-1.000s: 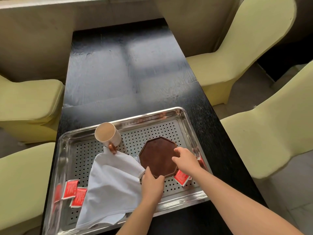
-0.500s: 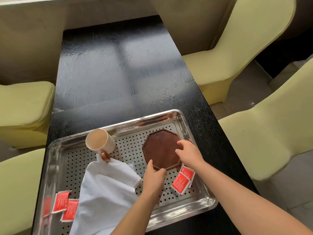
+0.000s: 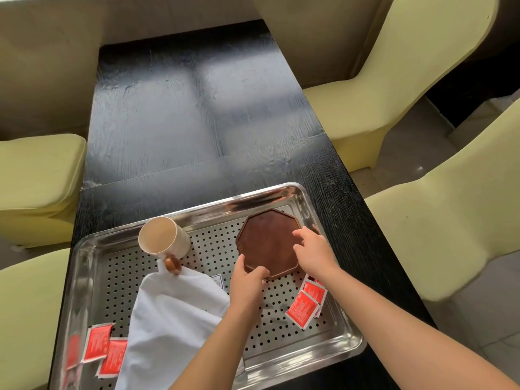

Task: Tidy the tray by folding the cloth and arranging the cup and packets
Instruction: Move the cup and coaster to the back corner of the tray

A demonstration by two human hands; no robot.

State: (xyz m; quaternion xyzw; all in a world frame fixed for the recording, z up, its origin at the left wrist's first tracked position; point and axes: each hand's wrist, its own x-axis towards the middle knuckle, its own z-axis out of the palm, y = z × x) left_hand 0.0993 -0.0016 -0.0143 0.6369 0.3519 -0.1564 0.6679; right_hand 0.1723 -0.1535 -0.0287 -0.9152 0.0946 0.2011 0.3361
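A perforated steel tray (image 3: 118, 243) lies on the black table. In its far right corner sits a brown octagonal coaster (image 3: 267, 240). My left hand (image 3: 247, 285) grips the coaster's near edge, and my right hand (image 3: 315, 249) rests its fingers on the right edge. A beige cup (image 3: 163, 237) lies on its side at the tray's far left, its brown handle touching a rumpled white cloth (image 3: 168, 322). Red packets (image 3: 306, 302) lie near my right wrist, and more red packets (image 3: 104, 350) sit at the tray's near left.
The black table (image 3: 197, 114) stretches away beyond the tray. Pale green chairs stand on both sides, one close at the right (image 3: 450, 220) and one at the left (image 3: 36, 175).
Both hands have slid the coaster away from me and to the right, from the tray's middle into its far right corner. The red packets it covered now show.
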